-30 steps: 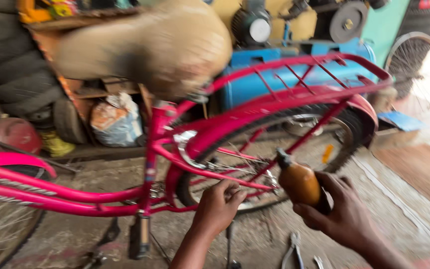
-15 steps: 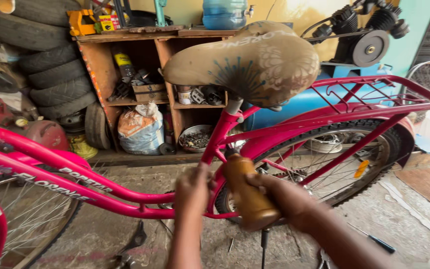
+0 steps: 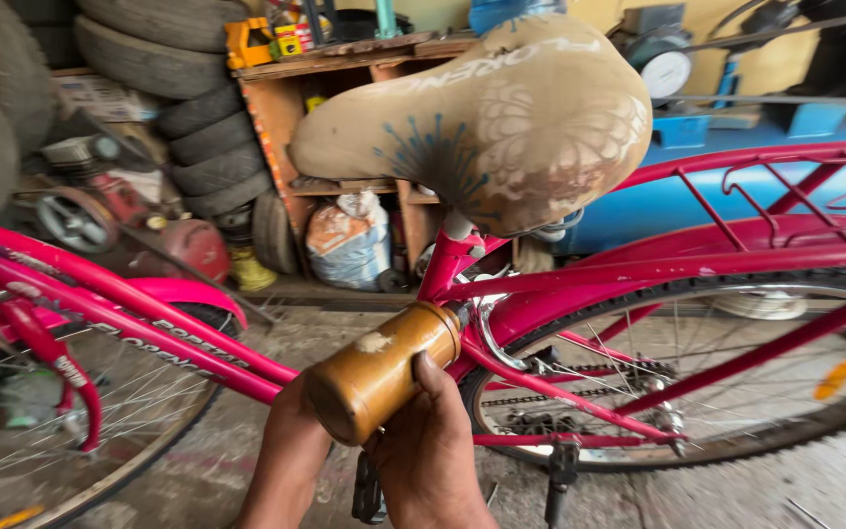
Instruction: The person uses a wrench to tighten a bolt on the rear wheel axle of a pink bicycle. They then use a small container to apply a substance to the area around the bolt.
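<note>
The right hand [image 3: 433, 460] is wrapped around a brown oil can [image 3: 384, 370], thumb pressed up against its side, gripping it firmly with the can tilted so its nozzle end points up toward the seat post [image 3: 450, 257] of the pink bicycle [image 3: 697, 260]. A second ago that can stood lower and further right, near the rear wheel [image 3: 736, 392]; half a second ago it had already come across to the seat tube, and now it sits closer to the camera, its flat base turned toward us. The left hand [image 3: 291, 460] is tucked just beside the can, under the pink frame tube; its fingers are hidden behind the can, so I cannot tell whether it is closed on anything. The worn tan saddle [image 3: 501, 127] fills the top of the view, larger than before, as the head has moved in. Behind stand stacked tyres [image 3: 149, 59], a wooden shelf [image 3: 345, 59] with a white sack [image 3: 350, 245] at its foot, and a blue compressor tank [image 3: 638, 206]
</note>
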